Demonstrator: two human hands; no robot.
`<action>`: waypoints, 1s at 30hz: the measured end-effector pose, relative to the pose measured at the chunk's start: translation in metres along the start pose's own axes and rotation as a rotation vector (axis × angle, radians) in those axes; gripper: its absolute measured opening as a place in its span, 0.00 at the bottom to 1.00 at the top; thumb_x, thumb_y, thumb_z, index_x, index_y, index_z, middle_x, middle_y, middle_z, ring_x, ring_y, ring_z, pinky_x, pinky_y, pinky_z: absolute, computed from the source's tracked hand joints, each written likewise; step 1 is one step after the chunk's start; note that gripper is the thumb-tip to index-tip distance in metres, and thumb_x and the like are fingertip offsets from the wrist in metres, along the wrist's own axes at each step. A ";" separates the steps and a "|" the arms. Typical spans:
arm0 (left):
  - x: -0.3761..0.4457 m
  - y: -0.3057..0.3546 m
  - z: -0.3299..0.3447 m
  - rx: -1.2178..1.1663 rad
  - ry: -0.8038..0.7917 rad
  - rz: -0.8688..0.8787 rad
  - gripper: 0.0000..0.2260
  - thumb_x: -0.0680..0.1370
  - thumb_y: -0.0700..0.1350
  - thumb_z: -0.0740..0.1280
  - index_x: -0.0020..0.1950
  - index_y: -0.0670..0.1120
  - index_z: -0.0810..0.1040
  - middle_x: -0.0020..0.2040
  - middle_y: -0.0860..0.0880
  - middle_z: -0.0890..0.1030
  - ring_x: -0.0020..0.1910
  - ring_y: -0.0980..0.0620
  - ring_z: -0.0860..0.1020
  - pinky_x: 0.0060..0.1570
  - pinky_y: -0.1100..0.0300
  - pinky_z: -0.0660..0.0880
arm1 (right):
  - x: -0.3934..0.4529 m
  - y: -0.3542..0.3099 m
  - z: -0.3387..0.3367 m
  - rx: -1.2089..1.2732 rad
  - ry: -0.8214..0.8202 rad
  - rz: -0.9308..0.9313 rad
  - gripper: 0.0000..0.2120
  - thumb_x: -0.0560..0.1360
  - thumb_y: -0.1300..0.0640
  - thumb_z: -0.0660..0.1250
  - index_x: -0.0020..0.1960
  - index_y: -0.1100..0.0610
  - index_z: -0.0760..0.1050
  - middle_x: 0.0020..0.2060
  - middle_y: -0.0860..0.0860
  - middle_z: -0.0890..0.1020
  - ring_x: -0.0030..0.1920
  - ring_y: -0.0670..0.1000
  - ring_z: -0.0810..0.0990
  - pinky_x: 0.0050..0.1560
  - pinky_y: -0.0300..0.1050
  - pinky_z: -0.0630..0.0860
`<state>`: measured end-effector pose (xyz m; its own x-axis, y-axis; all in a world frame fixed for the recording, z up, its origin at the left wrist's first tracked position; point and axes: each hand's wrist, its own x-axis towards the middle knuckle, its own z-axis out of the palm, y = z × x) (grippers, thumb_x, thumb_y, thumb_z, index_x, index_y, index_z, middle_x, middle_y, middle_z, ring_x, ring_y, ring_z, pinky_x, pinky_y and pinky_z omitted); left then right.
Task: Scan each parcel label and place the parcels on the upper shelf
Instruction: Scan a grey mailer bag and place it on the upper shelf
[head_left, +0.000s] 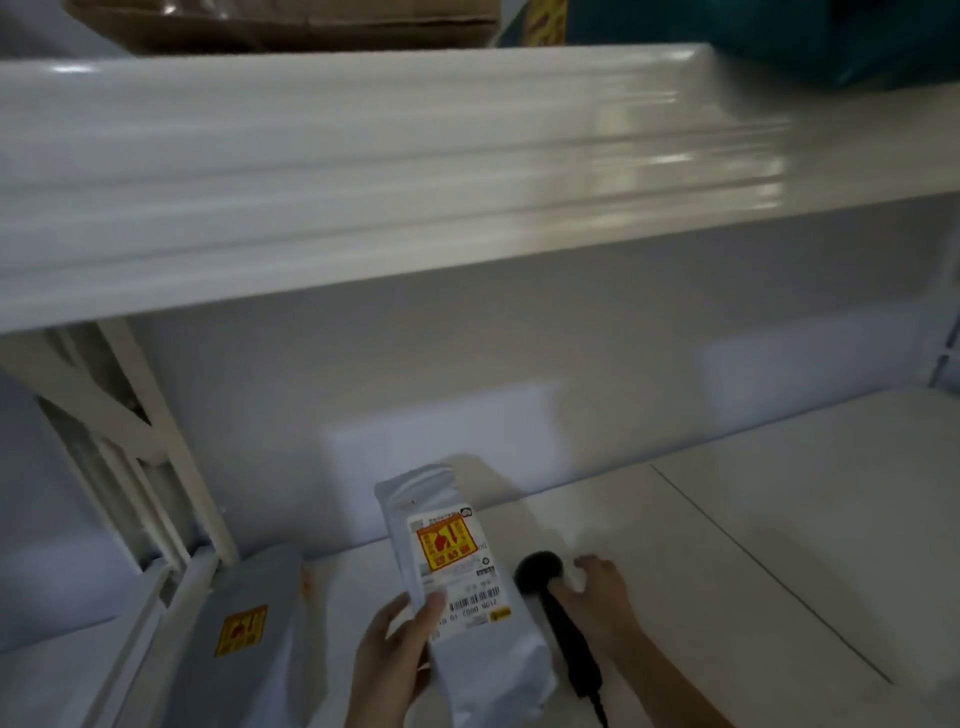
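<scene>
Left hand (387, 657) grips white parcel (467, 587) over the lower shelf (727, 545), thumb pressed on its label (457, 566), fingers wrapped behind. Right hand (602, 597) on black scanner (558, 613); fingers curled at the handle. Grey parcel (234, 639) lies left. Upper shelf (363, 171) above, brown box (291, 21) on it.

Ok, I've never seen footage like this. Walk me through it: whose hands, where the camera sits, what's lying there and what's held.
There is no machine here: a person wears a camera on the head, looking forward and down at their own hands. The left hand holds a white parcel, its label facing the camera. The right hand is on a black scanner that seems to lie on the lower shelf. A grey parcel lies to the left. Above runs the upper shelf, with a cardboard box on it.
</scene>
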<state>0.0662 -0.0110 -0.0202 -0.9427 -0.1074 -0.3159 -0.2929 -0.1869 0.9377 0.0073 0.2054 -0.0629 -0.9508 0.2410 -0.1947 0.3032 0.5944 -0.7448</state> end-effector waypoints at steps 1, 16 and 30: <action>-0.002 0.004 0.009 -0.023 -0.004 0.026 0.21 0.60 0.49 0.78 0.49 0.45 0.78 0.39 0.44 0.86 0.38 0.44 0.85 0.36 0.53 0.82 | -0.007 0.004 -0.008 0.049 0.161 -0.069 0.19 0.75 0.53 0.66 0.63 0.60 0.71 0.62 0.57 0.71 0.64 0.56 0.70 0.61 0.45 0.69; -0.087 0.024 0.249 0.110 -0.377 0.174 0.13 0.71 0.50 0.71 0.44 0.39 0.81 0.46 0.39 0.85 0.41 0.47 0.83 0.42 0.56 0.77 | -0.112 0.104 -0.242 0.567 -0.137 -0.529 0.43 0.65 0.35 0.70 0.73 0.52 0.60 0.71 0.46 0.69 0.69 0.45 0.70 0.69 0.49 0.69; -0.227 -0.009 0.504 0.408 -1.146 0.531 0.45 0.57 0.64 0.77 0.71 0.54 0.66 0.69 0.58 0.73 0.69 0.57 0.71 0.69 0.50 0.66 | -0.210 0.236 -0.476 0.597 0.586 -0.533 0.14 0.76 0.59 0.62 0.54 0.41 0.72 0.42 0.25 0.80 0.45 0.26 0.77 0.38 0.21 0.72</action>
<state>0.2027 0.5069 0.1160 -0.4980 0.8412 0.2108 0.3136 -0.0519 0.9481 0.3085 0.6607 0.1060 -0.7231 0.4915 0.4852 -0.3895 0.2900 -0.8742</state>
